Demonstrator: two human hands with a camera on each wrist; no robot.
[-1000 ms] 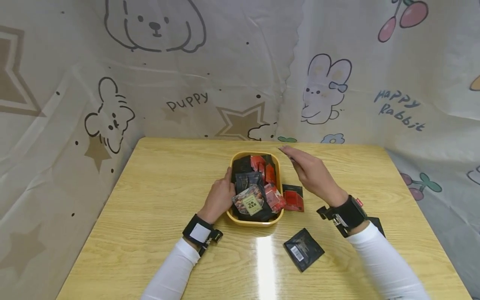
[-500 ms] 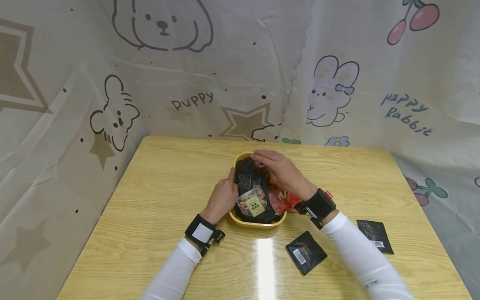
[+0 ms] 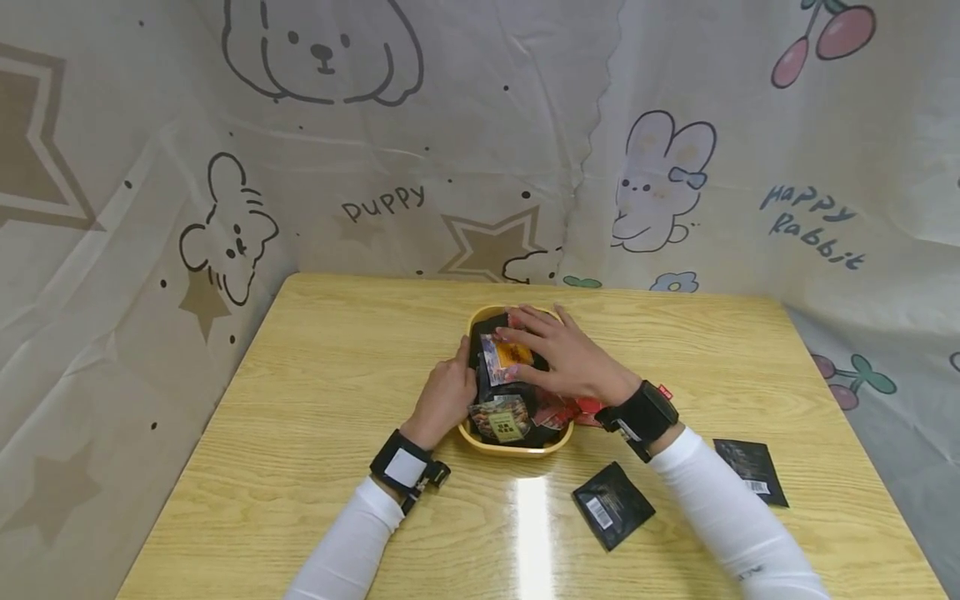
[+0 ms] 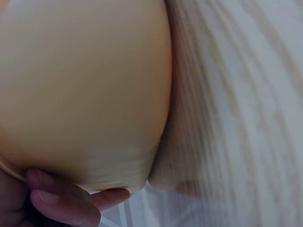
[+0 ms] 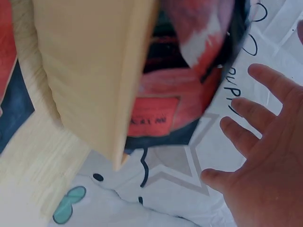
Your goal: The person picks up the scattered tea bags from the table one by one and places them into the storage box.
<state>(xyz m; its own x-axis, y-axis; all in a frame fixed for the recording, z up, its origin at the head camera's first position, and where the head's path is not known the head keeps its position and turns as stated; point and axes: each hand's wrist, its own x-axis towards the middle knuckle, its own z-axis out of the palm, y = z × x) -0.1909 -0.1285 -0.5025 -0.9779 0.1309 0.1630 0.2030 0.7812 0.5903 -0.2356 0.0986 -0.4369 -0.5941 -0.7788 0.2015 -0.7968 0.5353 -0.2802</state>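
A yellow plastic basket (image 3: pixel 517 452) full of black, red and printed food packets stands mid-table. My left hand (image 3: pixel 441 398) holds its left side; in the left wrist view, curled fingers (image 4: pixel 64 203) lie against the outer wall. Over the packets is my right hand (image 3: pixel 573 357), its fingers spread, fingertips at a packet with an orange label (image 3: pixel 513 357). Nearer the front of the basket lies a packet with a pale green label (image 3: pixel 501 418). In the right wrist view, a red-and-black packet (image 5: pixel 156 120) sticks up above the rim, apart from the extended fingers.
A black packet with a barcode (image 3: pixel 613 506) lies on the wooden table (image 3: pixel 337 358) in front of the basket. Another black packet (image 3: pixel 750 472) is farther right. A red packet (image 3: pixel 589 410) lies against the basket's right side. A printed curtain (image 3: pixel 480 150) hangs behind.
My right hand has come left over the basket and its fingers have spread. The orange-label packet now shows, and the green-label one has shifted towards the front. My left hand stays on the basket.
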